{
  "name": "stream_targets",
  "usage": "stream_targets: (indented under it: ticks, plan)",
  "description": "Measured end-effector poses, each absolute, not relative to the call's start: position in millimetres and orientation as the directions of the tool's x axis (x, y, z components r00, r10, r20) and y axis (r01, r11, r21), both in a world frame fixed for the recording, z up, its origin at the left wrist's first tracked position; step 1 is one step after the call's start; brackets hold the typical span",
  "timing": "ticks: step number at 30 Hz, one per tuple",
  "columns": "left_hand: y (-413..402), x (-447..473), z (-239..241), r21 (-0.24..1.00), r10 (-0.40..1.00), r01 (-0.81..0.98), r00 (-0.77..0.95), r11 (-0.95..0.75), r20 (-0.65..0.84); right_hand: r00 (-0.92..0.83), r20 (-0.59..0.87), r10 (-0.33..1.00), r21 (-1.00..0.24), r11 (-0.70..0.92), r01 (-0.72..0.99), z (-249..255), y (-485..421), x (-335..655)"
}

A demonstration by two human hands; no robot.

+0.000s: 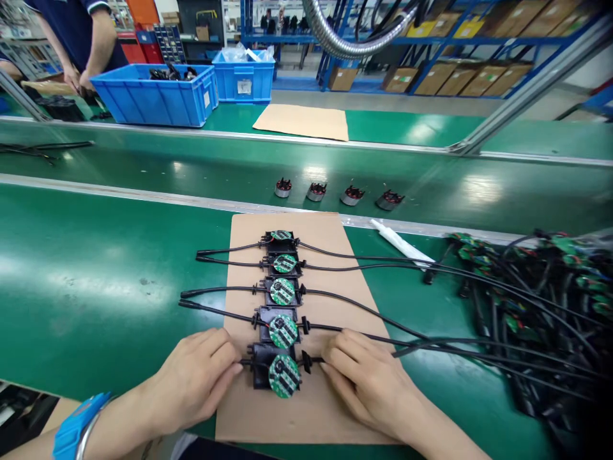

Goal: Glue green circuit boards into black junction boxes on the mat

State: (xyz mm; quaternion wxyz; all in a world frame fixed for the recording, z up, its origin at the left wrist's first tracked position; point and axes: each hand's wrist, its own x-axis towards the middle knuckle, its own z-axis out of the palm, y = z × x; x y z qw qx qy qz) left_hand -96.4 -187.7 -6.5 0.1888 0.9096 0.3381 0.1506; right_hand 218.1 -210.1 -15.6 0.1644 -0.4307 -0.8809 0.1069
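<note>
The left hand (201, 374) pinched the short wire (246, 362) at the left side of the nearest black case (261, 378). The right hand (366, 380) pinched the long cable (317, 360) just past its little black plug (306, 362). The case lay on the cardboard (306, 425), at the near end of a row of five, with its round green board (284, 376) partly over it. It seemed best to keep both sides level and pull only softly, since a hard tug might have hurt the thin wires. The plug probably needed to stay straight with the case's side, and pressing on the board looked like a bad idea.

The next case (265, 314) was just behind, so there was little room to push that way. More room was on the near side, over the cardboard, and to the left, over the green desk (119, 275). On the right, long cables crossed the cardboard's edge to a big tangled pile (541, 306), so the right hand could easily have snagged there.
</note>
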Motion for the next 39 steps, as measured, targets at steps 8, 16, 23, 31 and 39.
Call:
stream_targets:
  ticks: [8,16,23,31,39]
  plan:
    - [-186.7,-99.4,-6.3,0.395,0.675,0.626,0.738,-0.672,-0.021,-0.589,0.193,0.785,-0.402,0.61,0.683,-19.7,-207.1,215.5]
    - [-177.9,-97.7,6.3,0.464,0.665,0.61,0.744,-0.642,-0.058,-0.577,0.068,0.814,-0.461,0.539,0.705,3.3,-203.0,231.9]
    - [-135.2,-74.9,33.9,0.59,0.633,0.486,0.772,-0.645,0.056,0.01,0.195,0.981,-0.247,0.039,0.968,21.4,-82.7,339.3]
    - [-80.9,-25.8,55.3,0.771,0.692,0.421,0.721,-0.477,0.036,0.012,0.28,0.96,-0.292,0.074,0.954,11.7,-28.8,358.8]
    - [-28.4,31.6,64.9,0.947,0.913,-0.32,0.394,0.032,0.102,-0.438,0.657,0.614,-0.297,0.744,0.599,73.0,-44.8,211.1]
